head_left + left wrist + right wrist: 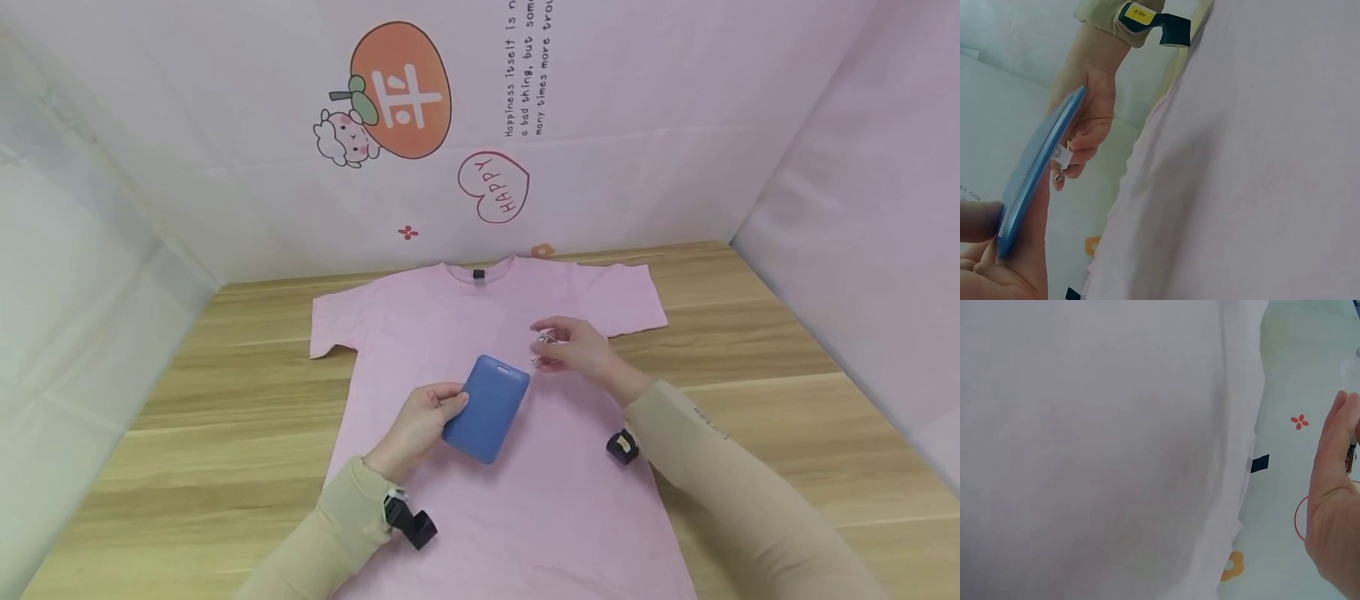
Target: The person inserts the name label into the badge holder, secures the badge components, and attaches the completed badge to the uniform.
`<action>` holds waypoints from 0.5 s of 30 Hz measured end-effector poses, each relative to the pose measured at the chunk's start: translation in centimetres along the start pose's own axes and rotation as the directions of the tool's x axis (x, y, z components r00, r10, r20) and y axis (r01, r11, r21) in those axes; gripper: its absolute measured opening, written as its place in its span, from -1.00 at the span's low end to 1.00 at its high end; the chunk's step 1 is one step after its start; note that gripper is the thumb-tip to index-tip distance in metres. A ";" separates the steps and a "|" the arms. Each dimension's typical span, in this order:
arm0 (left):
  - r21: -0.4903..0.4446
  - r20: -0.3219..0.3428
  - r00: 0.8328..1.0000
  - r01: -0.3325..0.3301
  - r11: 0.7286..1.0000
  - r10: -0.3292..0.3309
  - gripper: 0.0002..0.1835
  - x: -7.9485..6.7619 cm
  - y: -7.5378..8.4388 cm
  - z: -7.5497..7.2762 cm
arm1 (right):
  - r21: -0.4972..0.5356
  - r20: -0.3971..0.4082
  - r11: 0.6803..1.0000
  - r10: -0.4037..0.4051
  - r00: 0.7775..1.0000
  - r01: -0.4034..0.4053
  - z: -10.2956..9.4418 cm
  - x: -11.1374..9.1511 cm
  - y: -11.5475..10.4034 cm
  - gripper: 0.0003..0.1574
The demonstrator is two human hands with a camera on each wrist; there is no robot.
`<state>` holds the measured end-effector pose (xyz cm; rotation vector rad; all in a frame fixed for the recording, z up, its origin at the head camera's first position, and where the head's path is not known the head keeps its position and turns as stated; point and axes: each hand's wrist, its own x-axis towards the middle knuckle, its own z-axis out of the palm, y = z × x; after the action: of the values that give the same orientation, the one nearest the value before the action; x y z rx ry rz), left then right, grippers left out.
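On my feeds I count one left hand (420,421), one right hand (577,350), one blue card holder (487,408), one metal clip (543,339), one pink T-shirt (555,475), one tabletop (187,400), two wrist mounts (424,532); on the backdrop (637,125), one orange fruit (401,92), one sheep (345,140), one heart (495,187), two flowers (408,232).

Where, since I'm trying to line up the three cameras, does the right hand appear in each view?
Head: the right hand is right of centre, over the pink shirt.
Left wrist: the right hand is at upper left, partly behind the blue holder.
Right wrist: the right hand is at the right edge, partly cut off.
Shared landmark: the orange flower print, beyond the shirt's edge in all three.
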<state>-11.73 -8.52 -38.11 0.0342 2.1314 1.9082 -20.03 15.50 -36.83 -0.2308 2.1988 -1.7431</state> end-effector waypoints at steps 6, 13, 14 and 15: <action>-0.003 0.002 1.000 -0.004 1.000 0.004 -0.67 0.1 -0.2 0.1 | 0.068 -0.010 0.998 -0.002 1.000 0.003 0.8 -0.1 -0.4 -0.38; -0.020 -0.014 1.000 0.016 1.000 -0.017 -0.69 0.3 -0.4 0.2 | 0.084 -0.013 0.996 0.007 1.000 -0.006 1.5 -0.4 -1.0 -0.38; -0.023 -0.013 1.000 0.018 1.000 -0.018 -0.69 0.3 -0.4 0.2 | 0.085 -0.015 0.996 0.010 1.000 -0.009 1.6 -0.5 -1.0 -0.38; -0.025 -0.011 1.000 0.019 1.000 -0.020 -0.69 0.3 -0.4 0.2 | 0.089 -0.018 0.996 0.014 1.000 -0.012 1.6 -0.5 -1.0 -0.38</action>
<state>-11.87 -8.32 -38.60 -0.0027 2.1079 1.9279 -19.11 13.90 -36.09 -0.1793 2.1243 -1.8377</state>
